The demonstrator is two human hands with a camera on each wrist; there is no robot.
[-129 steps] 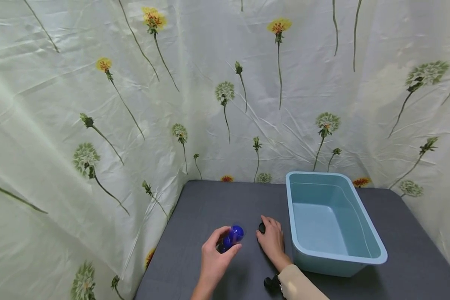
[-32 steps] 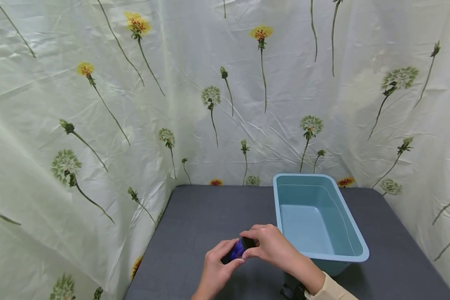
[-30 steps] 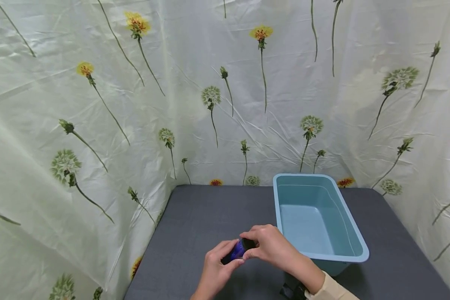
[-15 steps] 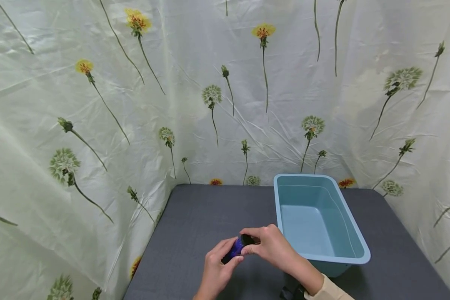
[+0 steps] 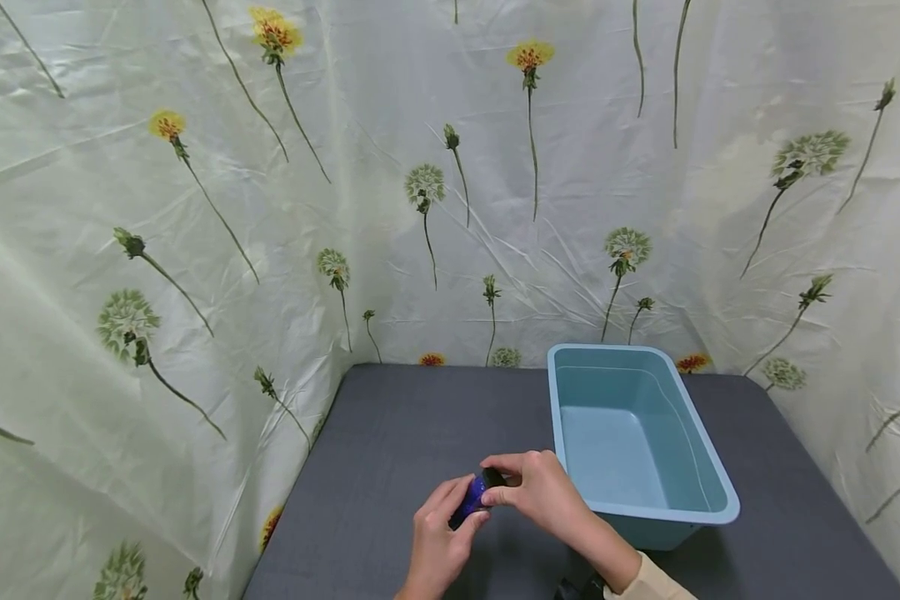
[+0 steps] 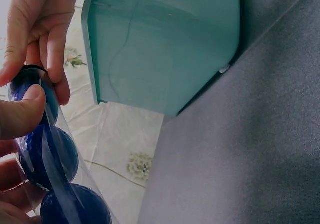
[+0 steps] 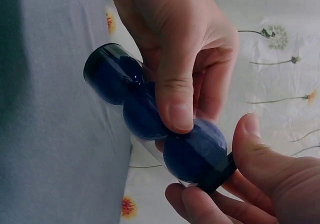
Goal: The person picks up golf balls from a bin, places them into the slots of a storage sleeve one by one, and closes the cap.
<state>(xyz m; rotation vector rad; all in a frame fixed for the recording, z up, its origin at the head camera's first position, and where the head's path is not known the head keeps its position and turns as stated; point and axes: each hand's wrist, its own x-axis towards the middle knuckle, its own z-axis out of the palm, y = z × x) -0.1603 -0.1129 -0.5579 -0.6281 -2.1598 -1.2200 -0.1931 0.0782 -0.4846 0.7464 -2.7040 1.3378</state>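
Note:
A clear tube with black ends holds three blue balls, stacked in a row. My left hand grips it around the side, thumb across the wall. At the tube's upper right end, my right hand pinches the black cap between thumb and fingers. That cap sits on the tube's end; whether it is fully seated I cannot tell. In the left wrist view, the balls show through the clear wall. The tube is tilted and held above the table.
A light blue plastic bin stands to the right on the dark grey cloth-covered table, close to my right forearm. Behind and to the left hangs a white curtain printed with dandelions. A black device is at my right wrist.
Earlier my right hand was at a black piece on the table and a ball showed at the tube's end. Now that hand holds the cap there. Lately, only its fingers shift slightly.

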